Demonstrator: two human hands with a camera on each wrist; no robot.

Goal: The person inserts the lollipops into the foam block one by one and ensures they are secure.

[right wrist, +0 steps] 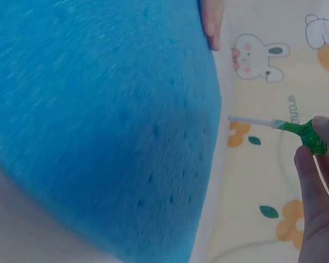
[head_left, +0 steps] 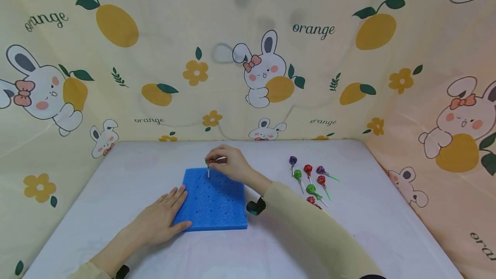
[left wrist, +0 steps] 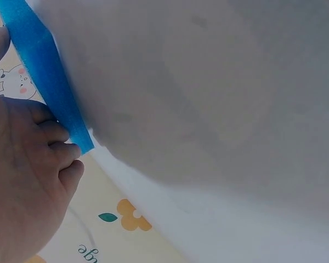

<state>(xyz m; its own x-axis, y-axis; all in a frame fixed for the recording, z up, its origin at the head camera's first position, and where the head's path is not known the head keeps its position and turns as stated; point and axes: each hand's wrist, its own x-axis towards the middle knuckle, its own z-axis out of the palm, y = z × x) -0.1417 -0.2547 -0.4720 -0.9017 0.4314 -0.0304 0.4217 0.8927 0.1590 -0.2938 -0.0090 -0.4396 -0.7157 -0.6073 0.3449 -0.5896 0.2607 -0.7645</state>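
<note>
Your right-hand fingers [right wrist: 312, 181] pinch a lollipop [head_left: 208, 165] by its green-wrapped head, with the white stick pointing down at the far left corner of the blue foam block [head_left: 213, 201]. In the right wrist view the stick tip sits just off the block's edge; whether it touches the foam cannot be told. The head view places the tip at or just above the far left holes. Your right hand [head_left: 228, 165] hovers over the far edge of the block, fingers curled round the wrapper.

Your left hand [head_left: 164, 216] lies flat, fingers straight and together, pressing the near left corner of the block. In the left wrist view the fingertips [left wrist: 66, 150] rest against the block's blue side wall, holding nothing.

The block lies flat at the middle of the white tabletop [head_left: 116, 184], its top dotted with rows of small holes.

To the right of the block, well apart from it, a loose group of lollipops [head_left: 310, 180] lies on the tabletop: purple, green and red heads, sticks pointing near and right.

A yellow cloth backdrop [head_left: 329, 55] printed with rabbits and oranges encloses the tabletop on the far, left and right sides.
</note>
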